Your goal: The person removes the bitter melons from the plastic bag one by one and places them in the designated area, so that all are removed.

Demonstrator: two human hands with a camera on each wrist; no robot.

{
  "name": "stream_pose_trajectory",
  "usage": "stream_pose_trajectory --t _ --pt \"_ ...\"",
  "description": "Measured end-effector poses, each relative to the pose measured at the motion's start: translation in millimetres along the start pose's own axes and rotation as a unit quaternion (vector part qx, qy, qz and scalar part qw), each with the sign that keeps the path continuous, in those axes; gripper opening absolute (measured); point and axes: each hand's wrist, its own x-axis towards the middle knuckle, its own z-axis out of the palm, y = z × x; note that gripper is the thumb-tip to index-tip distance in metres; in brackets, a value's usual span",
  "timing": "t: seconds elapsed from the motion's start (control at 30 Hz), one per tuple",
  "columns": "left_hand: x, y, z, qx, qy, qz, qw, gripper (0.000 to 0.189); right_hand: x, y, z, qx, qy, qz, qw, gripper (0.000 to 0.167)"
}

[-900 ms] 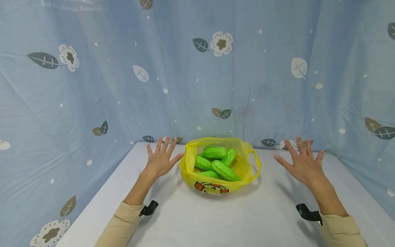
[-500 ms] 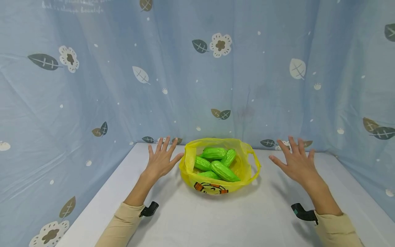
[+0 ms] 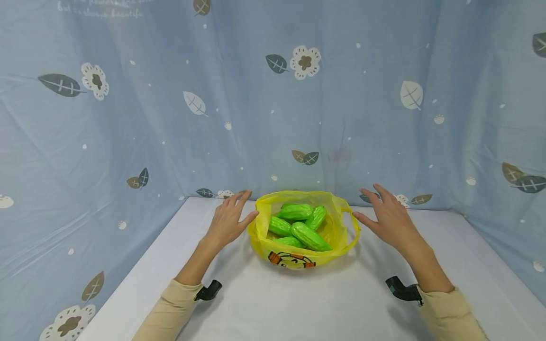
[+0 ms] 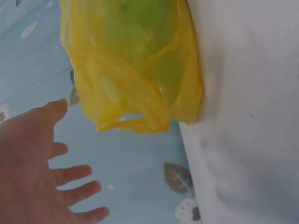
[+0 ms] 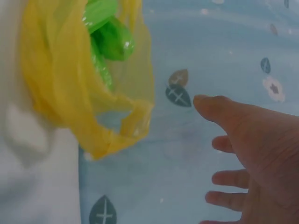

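Observation:
A yellow plastic bag (image 3: 298, 258) stands with its mouth open on the white table, a cartoon print on its front. Several glossy green cucumber-like vegetables (image 3: 311, 237) lie inside it. On the bag's left side hovers my left hand (image 3: 226, 222), fingers spread and thumb near the rim; the left wrist view (image 4: 28, 172) shows its palm holding nothing. My right hand (image 3: 394, 225) is in the air at the bag's right, fingers extended, the thumb close to the bag's loop handle (image 3: 355, 227). In the right wrist view a gap separates that thumb (image 5: 219, 109) from the bag.
A blue curtain (image 3: 239, 94) printed with leaves and flowers hangs behind the table and along both sides. The white table (image 3: 298, 303) extends in front of the bag. A black wrist camera (image 3: 209, 290) sits at the left cuff, another (image 3: 403, 289) at the right.
My right hand has moved left toward the bag, turning inward. The left hand has shifted slightly right and turned, its fingers closer together. The bag and its contents have stayed put.

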Motion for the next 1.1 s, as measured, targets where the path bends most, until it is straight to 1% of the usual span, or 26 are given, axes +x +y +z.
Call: stream_pose_trajectory --t 0.13,0.2,0.33,0.43,0.5,0.6,0.73,0.97,1.03,1.1 --pt "1.5 1.9 2.6 -0.009 0.006 0.003 0.9999 0.067 5.3 -8 1 0.017 -0.015 -0.001 0.9997 0.068" --pt "2.6 3.3 3.5 -0.025 0.008 0.007 0.9996 0.067 7.3 -10 2 0.025 -0.023 -0.003 0.9994 0.067" --pt "5.7 5.4 5.2 -0.081 -0.008 -0.001 0.9966 0.067 11.2 -15 6 0.034 -0.036 -0.01 0.9987 0.065" --pt "8.4 6.6 6.5 -0.131 -0.033 -0.017 0.9907 0.066 14.1 -20 8 0.042 -0.047 -0.016 0.9979 0.064" --pt "10.3 8.0 6.9 -0.163 -0.05 -0.027 0.9849 0.066 15.9 -23 9 0.049 -0.053 -0.019 0.9972 0.064" --pt "12.7 9.7 7.4 -0.196 -0.07 -0.041 0.9772 0.067 18.3 -28 12 0.061 -0.059 -0.023 0.9961 0.064" --pt "14.8 10.9 9.6 -0.242 -0.095 -0.054 0.9641 0.067 20.9 -33 13 0.072 -0.064 -0.026 0.995 0.061" --pt "17.0 11.0 13.8 -0.333 -0.135 -0.071 0.9306 0.067 22.7 -39 20 0.092 -0.071 -0.032 0.9927 0.059" --pt "17.4 11.0 14.4 -0.349 -0.145 -0.08 0.9223 0.066 23.0 -39 22 0.096 -0.071 -0.035 0.9923 0.059" --pt "17.6 11.3 14.4 -0.361 -0.155 -0.086 0.9158 0.065 23.2 -40 24 0.099 -0.074 -0.035 0.9917 0.059"
